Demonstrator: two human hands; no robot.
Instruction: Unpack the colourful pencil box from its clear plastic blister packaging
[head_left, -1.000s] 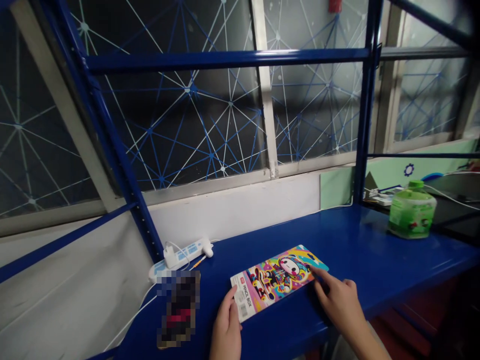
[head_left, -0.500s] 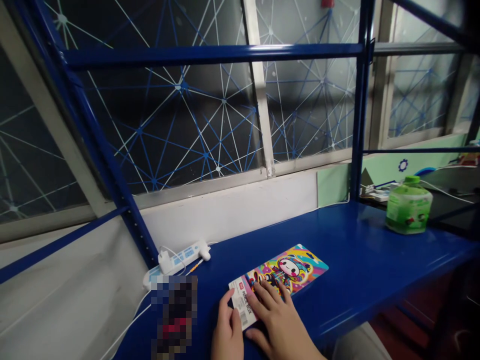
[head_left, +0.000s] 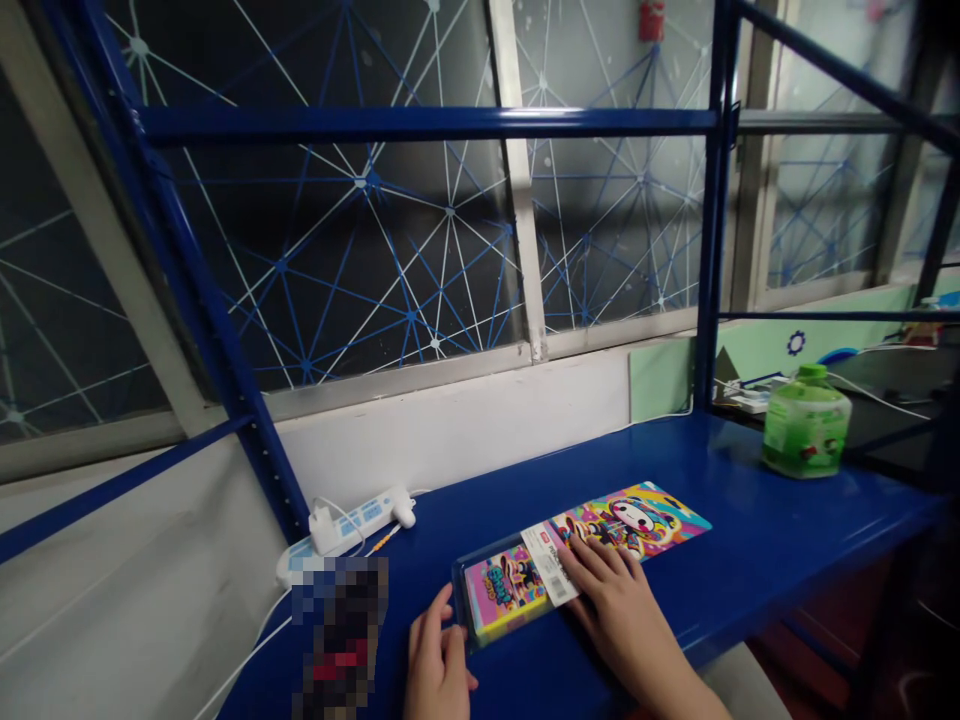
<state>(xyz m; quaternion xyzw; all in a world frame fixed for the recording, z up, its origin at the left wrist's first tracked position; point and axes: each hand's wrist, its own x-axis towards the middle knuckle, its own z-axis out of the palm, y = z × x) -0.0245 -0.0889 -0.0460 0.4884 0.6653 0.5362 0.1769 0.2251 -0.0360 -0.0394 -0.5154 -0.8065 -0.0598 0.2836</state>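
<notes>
A clear plastic case (head_left: 504,590) with a colourful, yellow-edged insert lies on the blue table. A white label band (head_left: 550,565) marked as a pencil box sits at its right end, and a bright cartoon card (head_left: 660,522) extends beyond it to the upper right. My right hand (head_left: 615,600) rests on the card and band, fingers stretched out, its thumb hidden. Beside the case's left end is my left hand (head_left: 441,655), fingers apart and slightly bent, close to the corner and holding nothing.
A white power strip (head_left: 360,522) with plugs and cables lies at the table's back left. Near me on the left is a pixelated dark object (head_left: 345,640). A green bottle (head_left: 807,422) stands at the right. Blue frame posts (head_left: 716,200) rise behind.
The card has moved to the right with my right hand, and the clear case with its insert now shows on the left. My left hand has shifted slightly left, off the white label.
</notes>
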